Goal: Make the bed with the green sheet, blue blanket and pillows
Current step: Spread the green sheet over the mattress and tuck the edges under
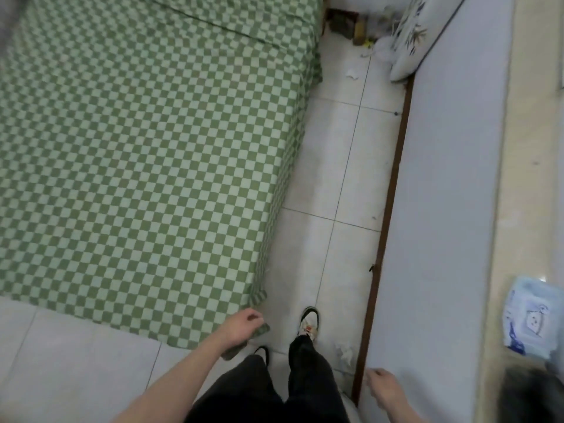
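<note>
Green sheet [131,154] spread flat over bed, ahead and left of both hands. Near corner hangs loose off mattress. Left hand [244,328] pinching that corner, fingers curled on fabric. Right hand [381,389] off to right by grey wall, loosely curled, holding nothing. Judgement: thin cotton, light, limp, no stiffness, drags and wrinkles easily. Best hold at hem corners, pull taut, tuck under. Patterned pillow [407,38] far ahead against wall. Blue blanket not in view.
</note>
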{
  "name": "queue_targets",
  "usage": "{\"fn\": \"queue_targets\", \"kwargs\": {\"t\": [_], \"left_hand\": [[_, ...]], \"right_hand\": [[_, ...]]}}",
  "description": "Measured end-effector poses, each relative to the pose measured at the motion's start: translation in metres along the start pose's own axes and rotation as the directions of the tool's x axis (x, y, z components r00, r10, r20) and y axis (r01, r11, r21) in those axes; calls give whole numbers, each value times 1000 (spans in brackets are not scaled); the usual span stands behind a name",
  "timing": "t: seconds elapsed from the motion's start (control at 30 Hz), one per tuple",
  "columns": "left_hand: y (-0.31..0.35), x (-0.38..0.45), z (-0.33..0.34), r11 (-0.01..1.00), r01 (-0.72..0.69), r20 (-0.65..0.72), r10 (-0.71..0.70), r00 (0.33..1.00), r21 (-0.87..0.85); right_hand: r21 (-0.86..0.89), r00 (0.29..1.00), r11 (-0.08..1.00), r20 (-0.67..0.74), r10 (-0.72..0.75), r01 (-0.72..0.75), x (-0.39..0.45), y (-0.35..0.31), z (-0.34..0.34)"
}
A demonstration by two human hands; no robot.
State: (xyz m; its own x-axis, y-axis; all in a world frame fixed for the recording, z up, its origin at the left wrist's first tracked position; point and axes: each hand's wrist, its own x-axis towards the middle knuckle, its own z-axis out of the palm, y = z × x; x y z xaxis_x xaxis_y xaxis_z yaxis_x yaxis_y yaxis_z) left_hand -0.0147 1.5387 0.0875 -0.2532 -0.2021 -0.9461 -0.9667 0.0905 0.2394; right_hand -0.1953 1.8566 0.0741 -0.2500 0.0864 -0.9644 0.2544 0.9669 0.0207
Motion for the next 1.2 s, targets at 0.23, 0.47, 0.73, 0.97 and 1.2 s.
{"fn": "queue_targets", "kwargs": {"t": [0.23,0.47,0.73,0.97,1.2], "left_hand": [[65,-14,1,996,16,-80,-23,997,-90],[104,35,-68,968,199,-140,-220,965,-151],[336,106,-200,995,82,-147,-89,985,-50],[584,150,-307,946,-283,-234,242,942,-160],[665,207,-371,968,-113,-222,63,973,-222]], "right_hand": [[-145,961,953,-37,-276,268,-15,-136,-108],[-182,858,850,-58,-511,494,2,-294,-209],[-200,942,934,-100,-319,295,30,-329,-354],[-223,980,963,-91,-175,151,59,-395,-474],[-268,962,932,-53,-268,245,99,-591,-595]]}}
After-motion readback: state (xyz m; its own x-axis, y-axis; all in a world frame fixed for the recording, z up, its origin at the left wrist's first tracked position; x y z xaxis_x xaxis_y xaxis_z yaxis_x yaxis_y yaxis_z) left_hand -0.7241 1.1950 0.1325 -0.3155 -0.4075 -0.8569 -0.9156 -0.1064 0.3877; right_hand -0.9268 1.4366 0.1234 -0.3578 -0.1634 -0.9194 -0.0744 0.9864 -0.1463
